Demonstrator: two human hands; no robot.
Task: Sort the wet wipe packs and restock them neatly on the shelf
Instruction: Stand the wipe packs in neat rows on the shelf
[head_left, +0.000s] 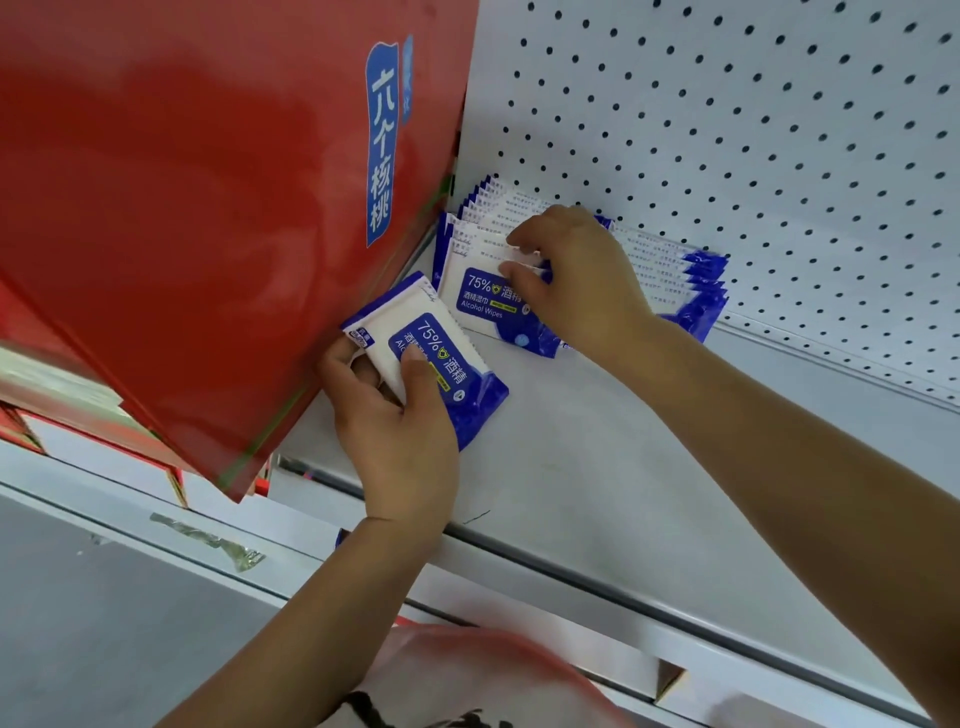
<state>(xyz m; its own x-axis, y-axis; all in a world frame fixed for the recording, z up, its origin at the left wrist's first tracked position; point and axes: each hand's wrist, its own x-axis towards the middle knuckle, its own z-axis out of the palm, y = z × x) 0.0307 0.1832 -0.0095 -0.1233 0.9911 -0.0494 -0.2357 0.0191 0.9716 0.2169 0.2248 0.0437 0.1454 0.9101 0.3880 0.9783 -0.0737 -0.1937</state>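
Observation:
Several blue-and-white alcohol wipe packs (670, 270) stand in a row against the pegboard at the back of the white shelf (597, 441). My right hand (571, 275) rests on the row's front and pinches the top edge of the front pack (480, 304). My left hand (400, 415) grips one more wipe pack (441, 358), tilted, just in front and to the left of the row, thumb on its blue label.
A large red carton (208, 208) with a blue label stands on the shelf directly left of the packs. The white pegboard back wall (753, 104) rises behind the row. A pink bag (467, 675) shows at the bottom, below the shelf edge.

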